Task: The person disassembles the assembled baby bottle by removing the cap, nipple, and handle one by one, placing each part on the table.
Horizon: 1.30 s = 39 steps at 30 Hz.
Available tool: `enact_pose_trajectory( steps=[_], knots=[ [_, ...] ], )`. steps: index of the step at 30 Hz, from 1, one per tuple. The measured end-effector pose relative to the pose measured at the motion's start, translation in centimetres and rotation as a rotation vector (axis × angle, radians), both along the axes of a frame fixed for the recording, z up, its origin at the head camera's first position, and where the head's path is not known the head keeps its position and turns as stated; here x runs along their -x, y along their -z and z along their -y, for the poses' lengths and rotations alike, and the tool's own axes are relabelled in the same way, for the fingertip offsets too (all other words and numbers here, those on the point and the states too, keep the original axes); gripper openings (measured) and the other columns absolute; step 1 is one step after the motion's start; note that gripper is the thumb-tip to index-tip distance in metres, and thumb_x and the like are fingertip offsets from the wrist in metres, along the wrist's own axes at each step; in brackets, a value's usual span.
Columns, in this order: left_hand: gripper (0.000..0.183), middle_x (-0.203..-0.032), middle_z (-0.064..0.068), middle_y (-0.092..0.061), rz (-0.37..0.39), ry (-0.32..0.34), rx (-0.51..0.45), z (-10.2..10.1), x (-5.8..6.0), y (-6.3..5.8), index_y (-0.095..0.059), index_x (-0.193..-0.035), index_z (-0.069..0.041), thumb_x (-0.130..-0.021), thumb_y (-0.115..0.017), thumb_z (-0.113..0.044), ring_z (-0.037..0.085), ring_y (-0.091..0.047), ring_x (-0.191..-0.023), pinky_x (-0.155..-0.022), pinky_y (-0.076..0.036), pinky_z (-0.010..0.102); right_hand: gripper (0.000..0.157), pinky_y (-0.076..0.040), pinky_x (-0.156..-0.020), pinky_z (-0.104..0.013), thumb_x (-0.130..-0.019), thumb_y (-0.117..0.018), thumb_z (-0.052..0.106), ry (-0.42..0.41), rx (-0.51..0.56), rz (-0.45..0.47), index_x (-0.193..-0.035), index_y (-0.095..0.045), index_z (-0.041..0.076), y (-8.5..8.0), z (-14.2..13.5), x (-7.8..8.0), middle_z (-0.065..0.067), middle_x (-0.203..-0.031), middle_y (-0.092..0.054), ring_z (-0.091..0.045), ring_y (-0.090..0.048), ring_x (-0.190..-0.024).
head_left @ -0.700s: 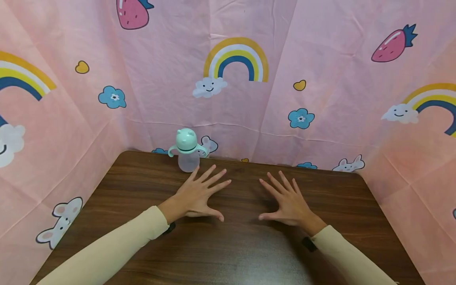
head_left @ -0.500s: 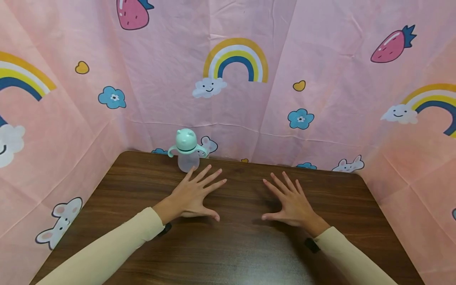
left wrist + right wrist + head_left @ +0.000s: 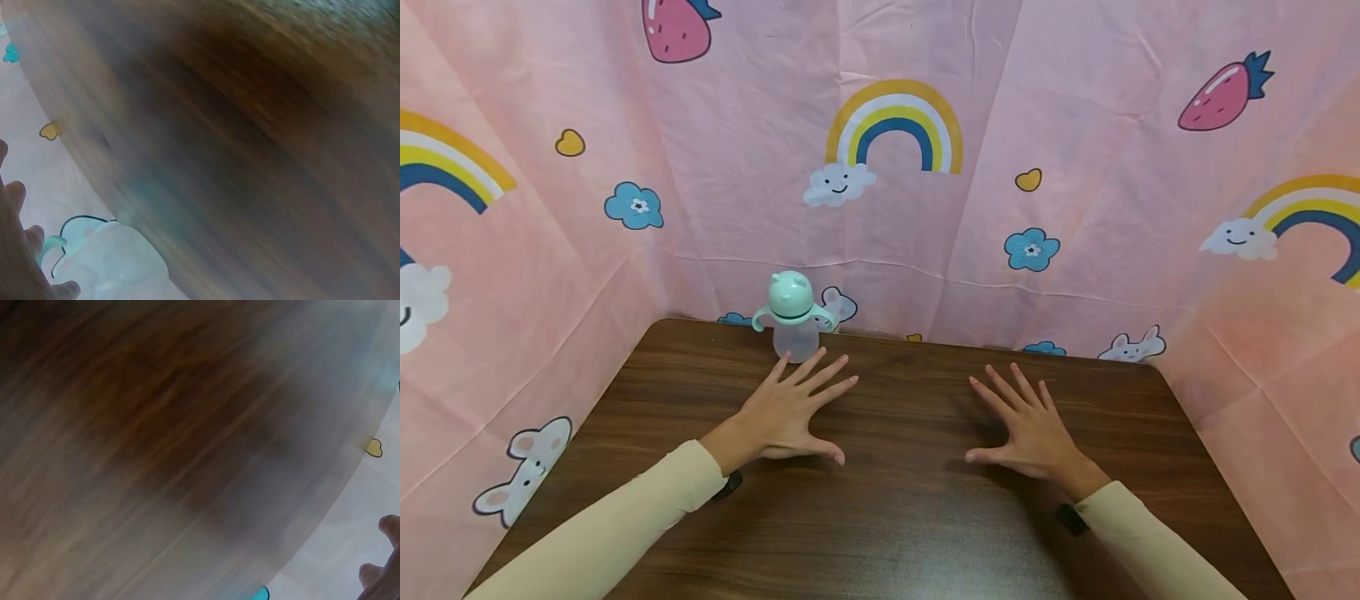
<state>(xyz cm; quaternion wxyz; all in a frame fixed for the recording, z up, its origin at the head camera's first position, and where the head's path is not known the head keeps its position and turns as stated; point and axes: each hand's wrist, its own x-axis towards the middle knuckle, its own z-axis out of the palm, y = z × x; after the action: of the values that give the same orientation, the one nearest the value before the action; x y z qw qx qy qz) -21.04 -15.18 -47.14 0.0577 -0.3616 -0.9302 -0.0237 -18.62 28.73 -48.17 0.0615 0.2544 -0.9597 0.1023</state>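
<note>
A baby bottle [image 3: 795, 337] with a mint-green animal-eared lid and two side handles stands upright near the table's back edge, left of centre. My left hand [image 3: 778, 412] is spread over the table just in front of it, and its fingertips overlap the bottle's base in the head view. In the left wrist view the bottle's clear body [image 3: 119, 262] shows beyond several fingertips. My right hand [image 3: 1033, 429] is spread over the table to the right, fingers straight, holding nothing. Only a couple of its fingers [image 3: 390, 531] show at the right wrist view's edge.
The dark brown wooden table [image 3: 895, 517] is enclosed at the back and both sides by a pink printed curtain [image 3: 760, 142]. Its back edge meets the cloth right behind the bottle. Dark wrist cameras [image 3: 1071, 519] sit under both sleeves.
My two hands have moved apart, the left one toward the left and the right one toward the right, fingers still spread. The bottle stays in its place.
</note>
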Motion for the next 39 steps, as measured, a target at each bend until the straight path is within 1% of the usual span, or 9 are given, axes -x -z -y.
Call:
enact_pose_trajectory(
  steps=[6, 9, 16, 21, 24, 27, 31, 34, 39],
  knots=[
    [0.120, -0.183, 0.005, -0.022, -0.009, -0.004, 0.005, 0.6, -0.1, 0.0, -0.037, -0.174, -0.025, -0.083, -0.052, -0.100, 0.038, -0.015, -0.168, -0.125, -0.017, 0.077, 0.114, -0.014, -0.119, -0.086, -0.084, -0.071, 0.086, 0.009, 0.004, -0.013, -0.175, -0.033, 0.029, 0.0, -0.7, 0.0, -0.013, -0.180, -0.028, -0.051, -0.016, -0.164],
    [0.119, -0.182, 0.006, -0.024, -0.030, -0.003, 0.004, 0.9, -0.2, 0.0, -0.039, -0.173, -0.024, -0.083, -0.053, -0.100, 0.040, -0.019, -0.167, -0.124, -0.019, 0.077, 0.114, -0.015, -0.118, -0.086, -0.084, -0.072, 0.085, 0.010, 0.008, -0.024, -0.175, -0.034, 0.028, 0.0, -1.0, 0.0, -0.015, -0.179, -0.030, -0.053, -0.018, -0.163],
    [0.119, -0.182, 0.005, -0.025, -0.084, 0.002, -0.015, 1.8, -0.5, 0.3, -0.042, -0.172, -0.023, -0.083, -0.050, -0.101, 0.044, -0.027, -0.163, -0.123, -0.021, 0.077, 0.114, -0.013, -0.120, -0.085, -0.083, -0.075, 0.081, 0.041, 0.007, -0.001, -0.175, -0.032, 0.028, 0.1, -1.6, -0.2, -0.009, -0.182, -0.025, -0.048, -0.013, -0.166],
    [0.122, -0.182, 0.005, -0.024, -0.082, 0.005, -0.072, 2.3, -0.5, 0.5, -0.039, -0.173, -0.023, -0.081, -0.049, -0.103, 0.045, -0.026, -0.164, -0.122, -0.021, 0.079, 0.114, -0.013, -0.120, -0.084, -0.083, -0.076, 0.080, 0.053, 0.012, -0.002, -0.176, -0.030, 0.032, 0.0, -1.8, -0.1, -0.008, -0.182, -0.025, -0.047, -0.013, -0.166],
    [0.124, -0.182, 0.004, -0.024, -0.087, 0.006, -0.091, 2.5, -0.5, 0.6, -0.036, -0.174, -0.024, -0.081, -0.044, -0.105, 0.045, -0.026, -0.164, -0.122, -0.022, 0.079, 0.113, -0.014, -0.120, -0.084, -0.084, -0.076, 0.080, 0.056, 0.019, -0.002, -0.176, -0.030, 0.033, 0.0, -1.9, -0.1, -0.008, -0.181, -0.026, -0.046, -0.012, -0.167],
    [0.125, -0.183, 0.004, -0.022, -0.085, 0.004, -0.098, 2.6, -0.6, 0.5, -0.036, -0.174, -0.024, -0.080, -0.043, -0.106, 0.045, -0.026, -0.163, -0.122, -0.021, 0.079, 0.113, -0.013, -0.120, -0.084, -0.083, -0.077, 0.079, 0.064, 0.031, 0.004, -0.175, -0.031, 0.032, 0.0, -1.9, -0.1, -0.008, -0.182, -0.025, -0.045, -0.010, -0.167],
    [0.125, -0.184, 0.002, -0.018, -0.067, -0.021, -0.083, 2.5, -0.7, 0.2, -0.034, -0.175, -0.024, -0.080, -0.051, -0.103, 0.044, -0.023, -0.165, -0.124, -0.019, 0.078, 0.114, -0.014, -0.120, -0.084, -0.083, -0.078, 0.078, 0.075, 0.057, 0.010, -0.176, -0.030, 0.032, -0.1, -1.7, 0.0, -0.008, -0.182, -0.025, -0.047, -0.012, -0.166],
    [0.124, -0.184, 0.001, -0.015, -0.054, -0.042, -0.089, 2.4, -0.7, 0.1, -0.029, -0.177, -0.025, -0.081, -0.058, -0.099, 0.043, -0.021, -0.166, -0.124, -0.018, 0.078, 0.114, -0.014, -0.120, -0.085, -0.084, -0.080, 0.075, 0.079, 0.107, 0.033, -0.176, -0.029, 0.032, 0.0, -1.5, 0.2, -0.009, -0.181, -0.026, -0.051, -0.014, -0.165],
    [0.122, -0.184, 0.000, -0.017, -0.014, -0.065, -0.184, 2.2, -0.8, 0.0, -0.026, -0.177, -0.025, -0.083, -0.066, -0.092, 0.042, -0.022, -0.165, -0.123, -0.020, 0.078, 0.112, -0.013, -0.118, -0.086, -0.087, -0.083, 0.066, 0.095, 0.225, 0.107, -0.177, -0.027, 0.029, -0.1, -0.7, 0.4, -0.013, -0.181, -0.026, -0.053, -0.012, -0.164]
  ],
)
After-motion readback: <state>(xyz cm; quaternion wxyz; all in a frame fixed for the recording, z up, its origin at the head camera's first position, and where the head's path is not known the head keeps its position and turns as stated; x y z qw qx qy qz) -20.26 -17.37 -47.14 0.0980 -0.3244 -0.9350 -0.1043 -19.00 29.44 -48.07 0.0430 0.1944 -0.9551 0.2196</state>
